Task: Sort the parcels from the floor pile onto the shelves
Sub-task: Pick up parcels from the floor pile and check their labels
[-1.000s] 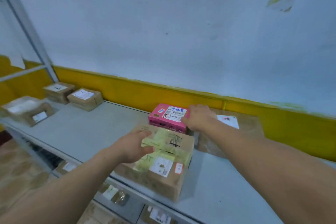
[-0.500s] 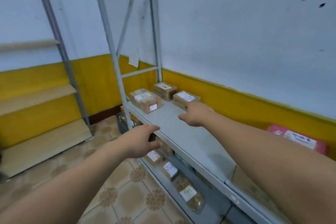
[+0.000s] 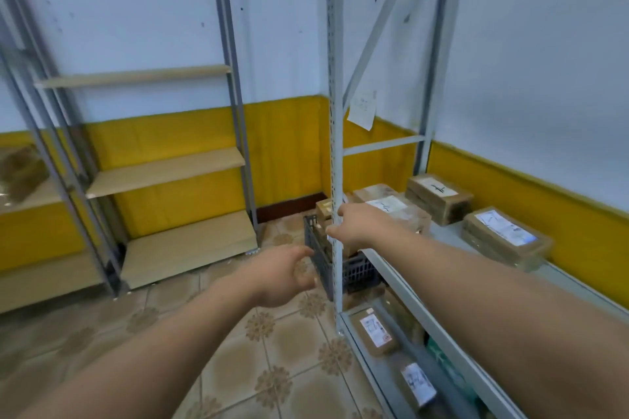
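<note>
Both my hands are held out in front of me and hold nothing. My left hand (image 3: 280, 277) hovers over the tiled floor with loosely curved fingers. My right hand (image 3: 357, 226) is in front of the grey shelf upright (image 3: 335, 146), fingers relaxed. Three brown parcels sit on the grey metal shelf (image 3: 452, 241) at right: one with a white label (image 3: 391, 206), one behind it (image 3: 439, 192), one nearer the wall (image 3: 503, 236). More labelled parcels (image 3: 374, 330) lie on the lower level. The floor pile is out of view.
A dark plastic crate (image 3: 321, 258) stands on the floor at the shelf's end, behind the upright. A rack with bare wooden boards (image 3: 166, 167) lines the far wall. Another rack at far left holds a brown parcel (image 3: 20, 170). Patterned floor tiles (image 3: 272, 350) spread below me.
The view has swung left, away from the pink box and taped parcel on the shelf. Both hands left that parcel and now hang free near the shelf's end.
</note>
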`<state>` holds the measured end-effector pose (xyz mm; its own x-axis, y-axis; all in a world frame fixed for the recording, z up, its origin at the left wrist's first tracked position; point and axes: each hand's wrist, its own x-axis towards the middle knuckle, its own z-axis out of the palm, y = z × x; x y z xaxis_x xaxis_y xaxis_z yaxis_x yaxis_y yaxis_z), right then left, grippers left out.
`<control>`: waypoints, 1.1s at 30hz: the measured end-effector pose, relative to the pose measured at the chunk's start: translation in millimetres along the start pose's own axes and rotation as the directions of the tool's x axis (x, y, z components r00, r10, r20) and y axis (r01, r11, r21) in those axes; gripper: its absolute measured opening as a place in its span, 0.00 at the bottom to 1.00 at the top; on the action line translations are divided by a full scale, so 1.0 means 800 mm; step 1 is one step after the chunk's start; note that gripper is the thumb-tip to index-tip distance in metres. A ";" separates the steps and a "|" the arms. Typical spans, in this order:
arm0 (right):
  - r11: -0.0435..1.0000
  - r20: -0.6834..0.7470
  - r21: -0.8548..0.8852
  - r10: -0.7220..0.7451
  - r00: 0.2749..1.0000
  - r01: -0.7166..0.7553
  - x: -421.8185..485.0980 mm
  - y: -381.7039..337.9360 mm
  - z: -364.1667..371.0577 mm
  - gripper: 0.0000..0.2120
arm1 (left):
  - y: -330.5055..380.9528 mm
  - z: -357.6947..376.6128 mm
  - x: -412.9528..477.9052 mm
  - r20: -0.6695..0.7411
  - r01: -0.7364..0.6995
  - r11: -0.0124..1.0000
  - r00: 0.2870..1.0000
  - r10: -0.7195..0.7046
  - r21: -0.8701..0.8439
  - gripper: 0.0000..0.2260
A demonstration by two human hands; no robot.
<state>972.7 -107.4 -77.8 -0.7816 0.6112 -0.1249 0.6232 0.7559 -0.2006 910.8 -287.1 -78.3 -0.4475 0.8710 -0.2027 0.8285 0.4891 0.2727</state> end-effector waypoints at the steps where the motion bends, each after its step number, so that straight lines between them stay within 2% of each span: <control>1: 1.000 0.018 -0.002 -0.016 1.000 0.016 0.027 -0.008 0.001 0.28 | -0.015 -0.007 0.017 0.010 0.026 0.999 1.000 -0.025 -0.020 0.27; 8: 0.998 0.086 -0.012 -0.066 0.994 0.067 0.197 -0.057 0.008 0.31 | -0.126 -0.048 0.136 0.019 0.099 0.994 0.995 -0.098 -0.049 0.28; 14: 1.000 0.114 0.006 -0.010 0.993 0.009 0.357 -0.099 0.039 0.31 | -0.247 -0.066 0.268 0.045 0.089 0.994 0.995 -0.086 -0.070 0.28; 22: 0.978 0.156 0.056 0.190 0.969 -0.201 0.531 -0.136 0.054 0.30 | -0.396 -0.126 0.452 0.140 -0.037 0.994 0.989 0.051 -0.102 0.28; 29: 0.928 0.164 0.131 0.327 0.931 -0.349 0.642 -0.108 0.066 0.32 | -0.431 -0.140 0.611 0.208 -0.205 0.978 0.956 0.209 -0.039 0.27; 33: 0.883 0.201 0.157 0.410 0.890 -0.442 0.716 -0.071 0.093 0.26 | -0.435 -0.124 0.709 0.256 -0.265 0.964 0.931 0.261 -0.020 0.25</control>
<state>487.1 182.1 -210.4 -0.4458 0.8065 -0.3884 0.8914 0.3603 -0.2749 335.2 41.0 -194.7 -0.1137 0.9268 -0.3580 0.9105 0.2414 0.3358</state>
